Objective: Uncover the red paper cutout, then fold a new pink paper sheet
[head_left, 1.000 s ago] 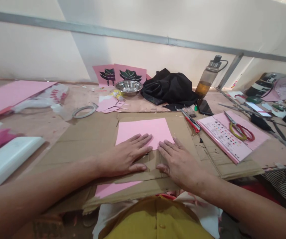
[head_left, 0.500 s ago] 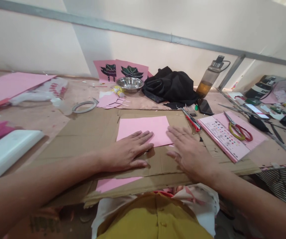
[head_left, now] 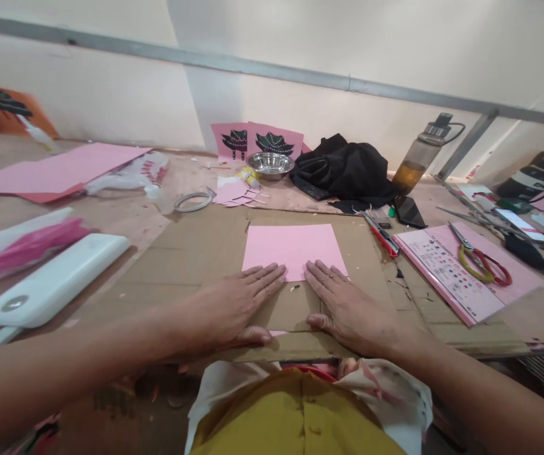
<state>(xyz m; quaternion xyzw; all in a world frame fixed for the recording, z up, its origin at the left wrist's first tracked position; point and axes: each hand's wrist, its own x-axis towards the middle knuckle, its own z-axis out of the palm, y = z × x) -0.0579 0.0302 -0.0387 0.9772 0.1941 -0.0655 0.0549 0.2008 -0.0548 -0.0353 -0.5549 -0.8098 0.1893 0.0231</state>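
A pink sheet of paper (head_left: pixel 293 245) lies flat on the brown cardboard (head_left: pixel 191 253) in front of me. My left hand (head_left: pixel 247 300) rests with straight fingers on its near left edge, thumb stretched toward the middle. On the near right edge lie the fingertips of my right hand (head_left: pixel 342 303), spread flat, the thumb pointing inward. Neither hand grips anything. Between them a few tiny dark and white scraps sit on the cardboard. A sliver of pink paper (head_left: pixel 278 333) shows beside my left thumb; the rest of it is hidden.
A red utility knife (head_left: pixel 381 234) and scissors (head_left: pixel 477 256) on a pink booklet (head_left: pixel 452 272) lie to the right. Behind are a metal bowl (head_left: pixel 270 165), black cloth (head_left: pixel 342 167), a bottle (head_left: pixel 416 155) and a phone (head_left: pixel 410 212). At left are a white device (head_left: pixel 54 278) and large pink sheets (head_left: pixel 63 165).
Both hands have drawn back toward me, now flat along the paper's near edge. The near pink piece on the cardboard has become mostly hidden. The view has turned slightly left.
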